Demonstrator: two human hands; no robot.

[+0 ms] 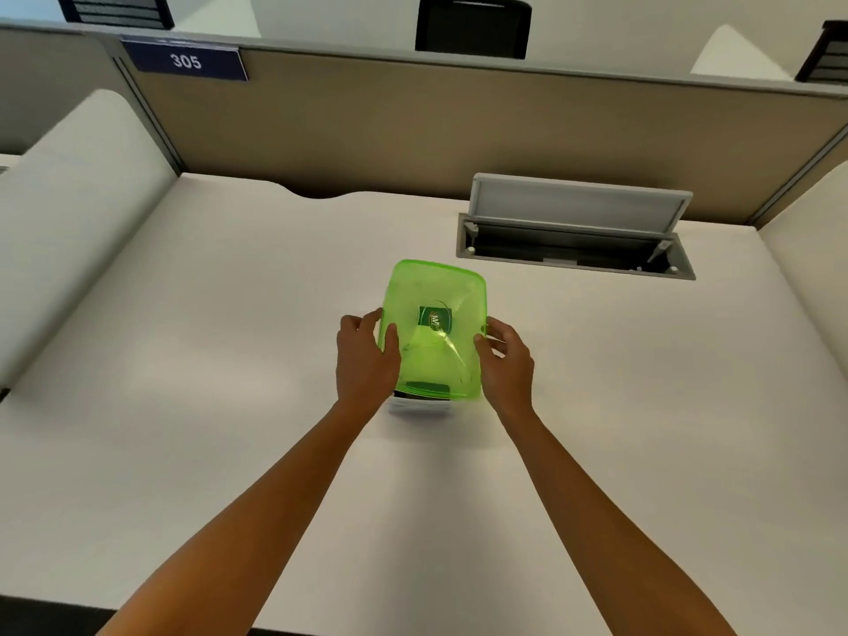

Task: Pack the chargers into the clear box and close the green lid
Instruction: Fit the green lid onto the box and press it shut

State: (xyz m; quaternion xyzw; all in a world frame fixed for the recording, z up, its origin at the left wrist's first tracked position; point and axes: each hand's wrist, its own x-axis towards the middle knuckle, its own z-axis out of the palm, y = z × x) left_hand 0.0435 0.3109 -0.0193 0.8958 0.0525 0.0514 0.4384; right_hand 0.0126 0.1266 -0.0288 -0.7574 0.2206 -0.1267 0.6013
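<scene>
A translucent green lid (433, 330) with a dark label in its middle lies on top of the clear box (420, 406) at the centre of the white desk (183, 360). Only the box's near wall shows below the lid. Pale and dark shapes, probably the chargers, show faintly through the lid. My left hand (365, 358) grips the lid's left edge, thumb on top. My right hand (504, 360) grips its right edge the same way.
An open cable hatch (576, 243) with a raised grey flap sits in the desk at the back right. Beige partition walls (413, 130) enclose the desk on the far side and both sides. A sign reading 305 (186, 61) hangs at the upper left.
</scene>
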